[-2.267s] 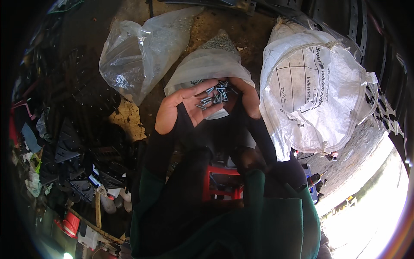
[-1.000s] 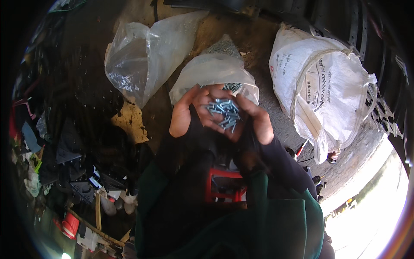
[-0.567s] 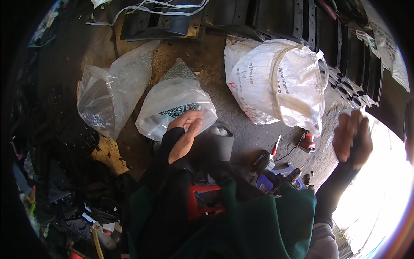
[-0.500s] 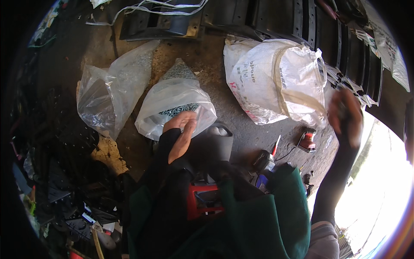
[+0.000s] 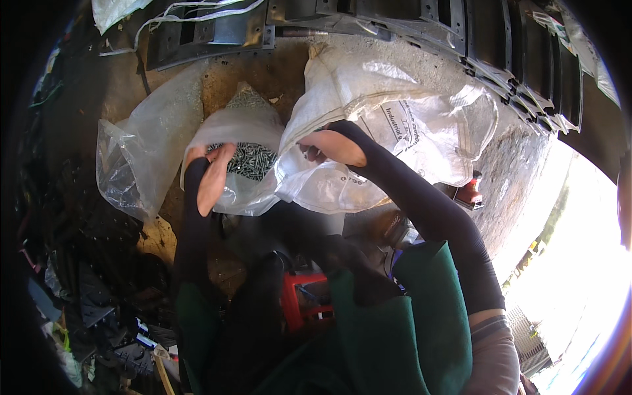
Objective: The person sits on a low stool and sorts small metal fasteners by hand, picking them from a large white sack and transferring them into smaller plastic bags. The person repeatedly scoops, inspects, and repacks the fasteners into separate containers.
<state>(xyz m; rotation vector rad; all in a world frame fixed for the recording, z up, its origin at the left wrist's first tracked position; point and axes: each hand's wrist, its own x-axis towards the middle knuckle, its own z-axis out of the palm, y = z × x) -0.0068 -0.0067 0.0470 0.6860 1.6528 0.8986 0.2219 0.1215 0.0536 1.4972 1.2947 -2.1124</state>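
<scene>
My left hand (image 5: 214, 178) is at the left side of the mouth of a clear plastic bag (image 5: 247, 203), its fingers bent at the rim and partly hidden by the film. Loose grey screws (image 5: 249, 162) fill the bag and show through its mouth. My right hand (image 5: 332, 146) reaches into the opening of a large white woven sack (image 5: 388, 85), with curled fingers at the sack's left edge. The sack's mouth gapes toward me and overlaps the right side of the clear bag. Dark sleeves cover both forearms and part of the hands.
Another clear plastic bag (image 5: 135, 161) lies at the left. Dark metal parts (image 5: 487, 39) line the far side, with a white strap (image 5: 197, 12) across some. A red tool (image 5: 469, 192) lies right of the sack. A red stool (image 5: 293, 299) shows below me.
My right hand has swung left from beyond the sack to its opening. The sack has shifted left and its mouth now gapes beside the clear bag. My left hand's fingers have bent at the bag's rim.
</scene>
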